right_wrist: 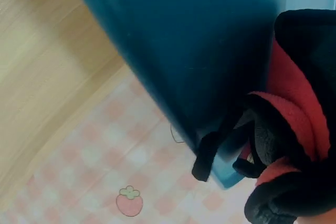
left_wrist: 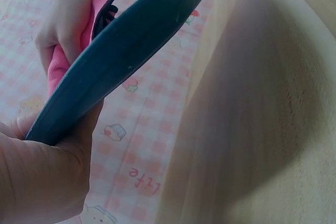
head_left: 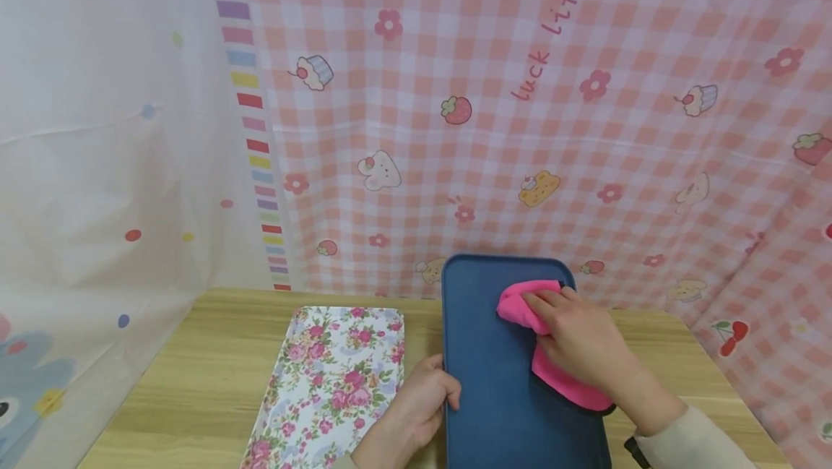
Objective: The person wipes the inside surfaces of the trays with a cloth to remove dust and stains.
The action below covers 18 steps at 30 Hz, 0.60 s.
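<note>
A dark blue rectangular tray (head_left: 487, 382) is tilted up off the table, its inner face toward me. My left hand (head_left: 422, 400) grips its left rim, thumb on the front. In the left wrist view the tray (left_wrist: 121, 56) appears nearly edge-on, with the left hand (left_wrist: 47, 171) around its edge. My right hand (head_left: 581, 335) holds a bright pink cloth (head_left: 526, 303) with black edging against the tray's upper right part. The cloth (right_wrist: 294, 103) is bunched and folded in the right wrist view, hiding most of that hand.
A white tray with a pink rose print (head_left: 344, 375) lies on the wooden table (head_left: 175, 368) to the left of the blue tray. Behind the table hangs a pink checked curtain (head_left: 416, 129), and a pale sheet (head_left: 117, 165) hangs on the left.
</note>
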Available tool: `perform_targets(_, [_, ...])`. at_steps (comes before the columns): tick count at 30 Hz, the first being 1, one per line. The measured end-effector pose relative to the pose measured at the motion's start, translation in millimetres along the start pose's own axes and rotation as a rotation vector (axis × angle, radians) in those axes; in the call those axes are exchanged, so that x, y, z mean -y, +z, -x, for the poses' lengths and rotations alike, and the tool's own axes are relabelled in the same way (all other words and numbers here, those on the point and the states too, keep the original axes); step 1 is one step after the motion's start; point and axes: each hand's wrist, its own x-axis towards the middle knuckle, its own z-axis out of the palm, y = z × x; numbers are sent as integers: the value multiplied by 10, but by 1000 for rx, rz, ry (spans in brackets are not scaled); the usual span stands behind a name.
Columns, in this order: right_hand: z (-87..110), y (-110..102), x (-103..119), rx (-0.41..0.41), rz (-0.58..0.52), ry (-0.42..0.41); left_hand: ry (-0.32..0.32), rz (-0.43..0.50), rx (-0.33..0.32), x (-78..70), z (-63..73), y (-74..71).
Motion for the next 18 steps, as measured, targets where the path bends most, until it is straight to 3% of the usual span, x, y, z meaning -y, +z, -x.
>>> perform_targets(9, [43, -16, -31, 29, -81, 168, 0, 13, 7, -11, -2, -16])
perform_targets(18, [87, -2, 27, -2, -186, 303, 13, 7, -5, 7, 7, -3])
